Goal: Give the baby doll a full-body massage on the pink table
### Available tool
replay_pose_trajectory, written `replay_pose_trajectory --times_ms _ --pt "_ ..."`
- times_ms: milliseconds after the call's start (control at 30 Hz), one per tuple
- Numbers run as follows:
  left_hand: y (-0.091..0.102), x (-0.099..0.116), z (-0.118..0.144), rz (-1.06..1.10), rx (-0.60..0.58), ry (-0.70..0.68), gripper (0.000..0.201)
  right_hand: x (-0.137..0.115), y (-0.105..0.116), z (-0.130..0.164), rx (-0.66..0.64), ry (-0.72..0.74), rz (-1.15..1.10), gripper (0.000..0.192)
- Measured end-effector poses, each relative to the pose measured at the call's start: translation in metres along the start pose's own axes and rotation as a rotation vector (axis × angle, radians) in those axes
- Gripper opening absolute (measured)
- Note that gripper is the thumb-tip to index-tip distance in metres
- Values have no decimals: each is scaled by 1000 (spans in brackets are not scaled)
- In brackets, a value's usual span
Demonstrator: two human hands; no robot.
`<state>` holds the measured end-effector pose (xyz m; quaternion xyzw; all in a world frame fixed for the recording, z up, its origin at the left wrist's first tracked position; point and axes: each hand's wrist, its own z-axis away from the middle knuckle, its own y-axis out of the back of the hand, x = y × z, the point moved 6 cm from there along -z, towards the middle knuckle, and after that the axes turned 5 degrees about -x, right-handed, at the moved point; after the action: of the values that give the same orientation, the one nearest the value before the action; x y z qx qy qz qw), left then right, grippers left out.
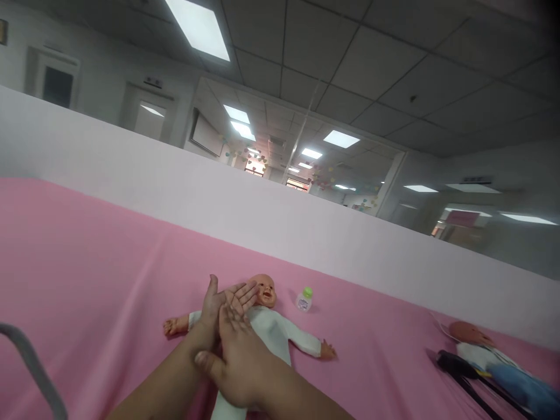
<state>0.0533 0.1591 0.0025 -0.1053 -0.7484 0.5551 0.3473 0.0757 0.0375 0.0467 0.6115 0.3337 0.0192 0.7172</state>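
Note:
A baby doll (275, 335) in a white suit lies on its back on the pink sheet (87, 274), arms spread, head toward the white partition. My left hand (214, 312) and my right hand (238, 361) hover above the doll's chest, palms pressed flat together, fingers straight. The right hand lies over the left. Neither hand holds anything. The doll's lower body is hidden behind my forearms.
A small clear bottle with a green cap (305, 299) stands right of the doll's head. A second doll (470, 335) with blue cloth and a black strap lies at the far right. A grey bar (30, 367) crosses the lower left. A white partition (306, 227) borders the bed.

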Motion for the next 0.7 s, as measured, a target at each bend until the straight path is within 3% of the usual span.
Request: replay_pose_trajectory --times_ms 133,300,500,700 --pt "-3 -4 3 5 67 -30 106 19 13 -15 74 -26 29 94" --pt "0 7 2 61 36 -53 111 35 19 -12 140 -68 76 90" --pt "10 29 0 108 1 -120 117 20 10 10 120 -55 48 97" --pt "-13 20 2 119 -58 -142 96 -3 9 18 100 5 3 101"
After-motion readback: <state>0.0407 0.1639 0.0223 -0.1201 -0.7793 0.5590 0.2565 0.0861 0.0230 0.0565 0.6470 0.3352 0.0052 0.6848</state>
